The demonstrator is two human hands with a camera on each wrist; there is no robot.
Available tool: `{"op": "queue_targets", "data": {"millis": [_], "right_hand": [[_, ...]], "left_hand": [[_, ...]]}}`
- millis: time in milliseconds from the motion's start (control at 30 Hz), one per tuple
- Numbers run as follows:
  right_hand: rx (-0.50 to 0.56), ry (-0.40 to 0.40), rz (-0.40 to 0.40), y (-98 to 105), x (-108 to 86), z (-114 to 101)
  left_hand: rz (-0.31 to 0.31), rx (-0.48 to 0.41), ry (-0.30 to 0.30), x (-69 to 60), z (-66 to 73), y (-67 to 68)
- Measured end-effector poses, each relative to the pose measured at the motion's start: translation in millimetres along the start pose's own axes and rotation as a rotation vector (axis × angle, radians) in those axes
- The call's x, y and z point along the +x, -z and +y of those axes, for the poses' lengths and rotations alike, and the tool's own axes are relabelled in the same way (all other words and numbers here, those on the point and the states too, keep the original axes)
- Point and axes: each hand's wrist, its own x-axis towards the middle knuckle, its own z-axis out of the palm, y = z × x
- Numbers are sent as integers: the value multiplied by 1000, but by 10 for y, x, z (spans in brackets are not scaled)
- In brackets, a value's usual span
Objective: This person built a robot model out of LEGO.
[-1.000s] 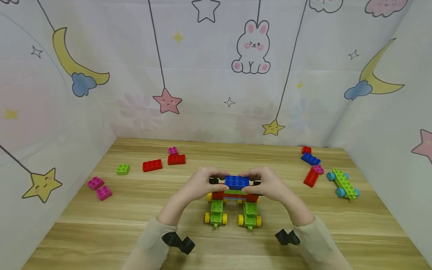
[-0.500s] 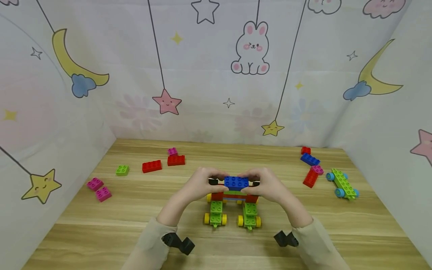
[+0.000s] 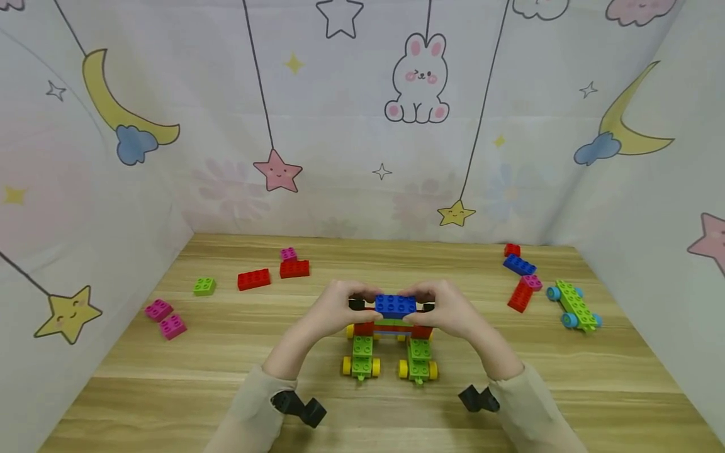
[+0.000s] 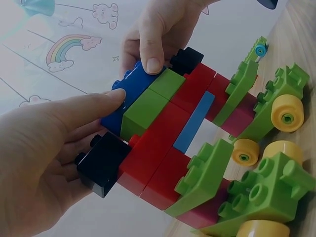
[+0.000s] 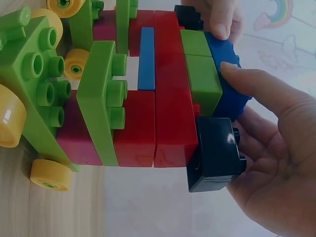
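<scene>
A blue brick (image 3: 395, 306) tops a structure of toy bricks at the middle of the table. My left hand (image 3: 341, 307) pinches its left end, and my right hand (image 3: 445, 308) pinches its right end, thumbs on the near side. In the left wrist view the blue brick lies against green bricks (image 4: 148, 109), which sit on a red layer (image 4: 157, 148). Black bricks (image 4: 103, 160) project at both sides of that layer. Below are red and purple bricks and green wheeled bases (image 3: 362, 365) with yellow wheels (image 5: 51, 174), standing on the table. The fingers behind the blue brick are partly hidden.
Red bricks (image 3: 253, 279), pink bricks (image 3: 172, 326) and a green brick (image 3: 204, 287) lie at the left. On the right are a blue brick (image 3: 519, 265), a red brick (image 3: 520, 296) and a green wheeled base (image 3: 575, 306) with blue wheels. A printed curtain (image 3: 340, 126) encloses the table.
Both hands keep their hold on the blue brick, and the structure stays in place. The head view has shifted slightly.
</scene>
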Motion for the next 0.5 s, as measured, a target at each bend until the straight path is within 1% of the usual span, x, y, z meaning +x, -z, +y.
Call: {"op": "queue_targets", "data": {"millis": [500], "right_hand": [[17, 19, -10, 13, 17, 15]], "left_hand": [[2, 13, 0, 2, -31, 8]]}}
